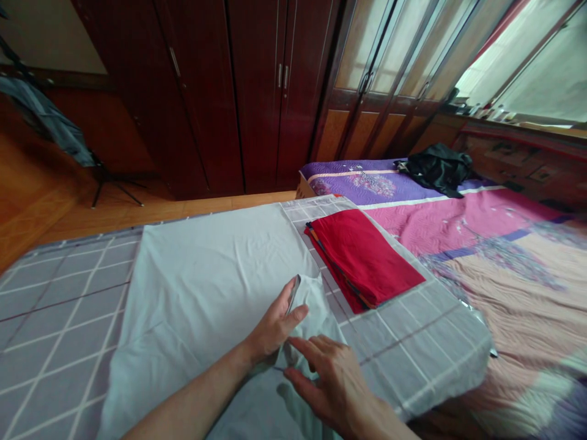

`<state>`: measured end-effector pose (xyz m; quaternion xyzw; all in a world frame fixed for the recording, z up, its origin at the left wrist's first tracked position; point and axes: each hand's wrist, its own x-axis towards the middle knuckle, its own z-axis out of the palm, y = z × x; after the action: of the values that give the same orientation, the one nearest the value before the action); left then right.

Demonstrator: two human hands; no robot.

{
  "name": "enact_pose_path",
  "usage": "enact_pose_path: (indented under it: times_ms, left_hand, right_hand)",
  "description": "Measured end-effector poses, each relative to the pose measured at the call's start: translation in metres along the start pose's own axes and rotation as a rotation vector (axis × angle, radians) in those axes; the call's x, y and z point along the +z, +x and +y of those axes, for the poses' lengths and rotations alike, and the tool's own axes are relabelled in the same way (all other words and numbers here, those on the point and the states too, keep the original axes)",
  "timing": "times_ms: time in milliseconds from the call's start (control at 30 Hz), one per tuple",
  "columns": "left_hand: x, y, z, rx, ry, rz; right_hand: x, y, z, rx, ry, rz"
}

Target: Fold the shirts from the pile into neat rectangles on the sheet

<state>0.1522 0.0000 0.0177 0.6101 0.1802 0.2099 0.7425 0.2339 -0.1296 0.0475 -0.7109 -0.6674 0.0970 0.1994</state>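
Observation:
A pale grey-green cloth [206, 287] lies spread over a grey checked bedsheet [59, 342]. My left hand [273, 327] pinches a raised fold of that cloth [314, 311] between thumb and fingers. A narrow grey sliver [293, 294] shows at its fingertips, too small to identify. My right hand [330, 382] sits just below, fingers spread and resting on the cloth. A stack of folded red cloth [362, 260] lies on the checked sheet beyond both hands, not touching them.
To the right lies a pink and purple quilted bedspread [458, 220] with a black garment [438, 168] on it. Dark red wardrobe doors [261, 91] stand behind, above a wooden floor [137, 211]. A tripod stand [105, 180] draped with grey fabric stands at the left.

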Motion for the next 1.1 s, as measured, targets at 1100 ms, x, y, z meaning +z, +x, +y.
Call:
enact_pose_path:
  times_ms: [1100]
  left_hand:
    - [-0.019,0.001,0.002,-0.036,0.924,0.03]
  right_hand:
    - [0.01,-0.104,0.048,0.002,-0.082,0.201]
